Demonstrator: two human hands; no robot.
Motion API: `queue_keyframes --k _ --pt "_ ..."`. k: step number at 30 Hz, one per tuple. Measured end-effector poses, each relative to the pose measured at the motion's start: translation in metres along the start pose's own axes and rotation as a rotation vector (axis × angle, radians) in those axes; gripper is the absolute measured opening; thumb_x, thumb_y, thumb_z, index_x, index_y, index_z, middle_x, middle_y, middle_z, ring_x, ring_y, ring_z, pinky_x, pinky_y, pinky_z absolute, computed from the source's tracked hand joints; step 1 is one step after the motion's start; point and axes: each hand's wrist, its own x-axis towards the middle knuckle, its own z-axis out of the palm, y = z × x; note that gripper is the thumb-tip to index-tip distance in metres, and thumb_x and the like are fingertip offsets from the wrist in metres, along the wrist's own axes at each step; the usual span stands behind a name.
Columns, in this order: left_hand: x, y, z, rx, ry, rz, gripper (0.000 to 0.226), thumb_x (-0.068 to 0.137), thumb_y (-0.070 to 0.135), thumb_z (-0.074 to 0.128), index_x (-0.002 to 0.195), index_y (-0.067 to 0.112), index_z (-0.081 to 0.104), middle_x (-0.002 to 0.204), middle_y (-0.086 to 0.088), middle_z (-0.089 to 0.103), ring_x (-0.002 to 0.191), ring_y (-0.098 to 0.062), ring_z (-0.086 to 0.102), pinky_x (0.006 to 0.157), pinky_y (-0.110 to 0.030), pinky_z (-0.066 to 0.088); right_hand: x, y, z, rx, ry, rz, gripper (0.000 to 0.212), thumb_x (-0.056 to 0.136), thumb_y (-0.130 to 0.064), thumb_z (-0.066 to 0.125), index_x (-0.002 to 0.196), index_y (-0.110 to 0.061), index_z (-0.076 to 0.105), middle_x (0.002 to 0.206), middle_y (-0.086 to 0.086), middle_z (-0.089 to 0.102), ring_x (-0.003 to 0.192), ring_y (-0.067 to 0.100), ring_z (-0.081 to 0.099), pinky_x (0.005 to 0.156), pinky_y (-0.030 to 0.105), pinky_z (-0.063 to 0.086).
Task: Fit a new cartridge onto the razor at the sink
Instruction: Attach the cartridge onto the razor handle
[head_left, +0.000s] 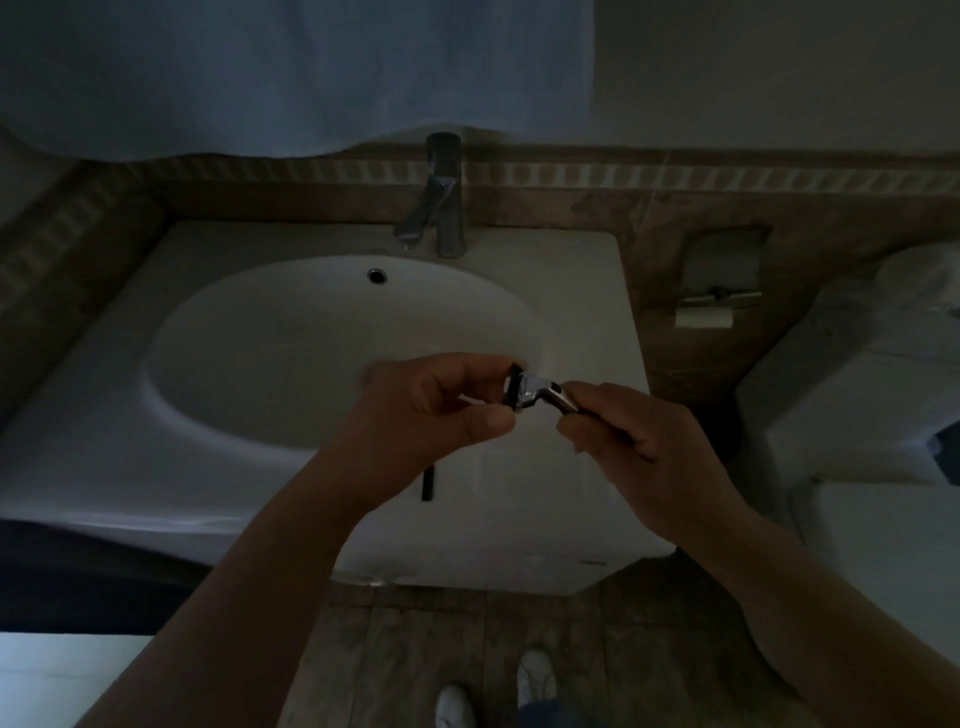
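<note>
Location: both hands are held over the front right part of the white ceramic sink (104, 415), above its rim and the near edge of the basin.

Right hand (623, 441): fingers curled around the lower handle of the silver metal razor (550, 396), gripping it firmly. The head end points left, toward the other hand.

Left hand (431, 410): forefinger above and thumb below, pinching the dark, narrow razor cartridge (514, 388) by its two ends. The remaining fingers are curled in behind.

Condition of the joint: the cartridge stands against the razor's head, touching it, with its long side across the line of the handle. In this dim light it cannot be told whether it has locked on or is only pressed up to the mount.

Progress, as judged: the cartridge is picked up and brought to the head, so the task is at the seating step or just past it. What appears left is to confirm the lock, let go with the left hand and check that the cartridge holds.

Other items: a thin black strip (427, 483) lies on the sink's front rim, just below the left wrist; what it is cannot be told. The chrome single-lever tap (441, 202) at the back edge shows no running water. A white paper roll (704, 316) hangs on the tiled wall beyond the sink's right edge.
</note>
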Motion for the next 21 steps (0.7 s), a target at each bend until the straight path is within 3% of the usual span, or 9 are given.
queue_keyframes --k 7,11,17,21 --pt "0.001 0.003 -0.003 0.06 0.014 -0.009 0.028 0.063 0.02 0.066 0.085 0.037 0.065 0.084 0.011 0.068 0.078 0.001 0.064 0.068 -0.009 0.049 0.003 0.001 0.002 -0.004 -0.008 -0.002 0.023 0.082 -0.021 0.052 0.098 -0.009 0.065 0.065 0.01 0.061 0.066 0.015 0.054 0.056 0.018 0.038" --pt "0.003 0.005 -0.007 0.124 0.004 -0.026 0.032 0.066 0.013 0.069 0.088 0.036 0.063 0.088 0.006 0.068 0.078 -0.002 0.065 0.067 -0.007 0.049 0.004 -0.001 0.002 0.024 -0.014 0.004 0.024 0.081 -0.021 0.053 0.099 -0.009 0.065 0.065 0.003 0.059 0.069 0.015 0.055 0.056 0.014 0.038" --pt "0.004 0.005 -0.012 0.169 -0.002 -0.031 0.031 0.062 0.024 0.069 0.087 0.04 0.062 0.092 0.009 0.069 0.081 -0.004 0.065 0.071 -0.008 0.05 0.008 -0.002 0.004 0.025 -0.015 0.011 0.025 0.081 -0.021 0.052 0.1 -0.01 0.065 0.066 -0.015 0.054 0.07 0.004 0.055 0.058 0.006 0.038" --pt "0.005 0.005 -0.013 0.158 -0.001 -0.032 0.033 0.054 0.034 0.065 0.087 0.041 0.062 0.089 0.009 0.069 0.078 -0.003 0.066 0.07 -0.008 0.05 0.009 -0.003 0.005 0.003 -0.01 0.007 0.024 0.081 -0.021 0.052 0.099 -0.011 0.065 0.064 -0.007 0.055 0.069 0.011 0.055 0.058 0.011 0.038"
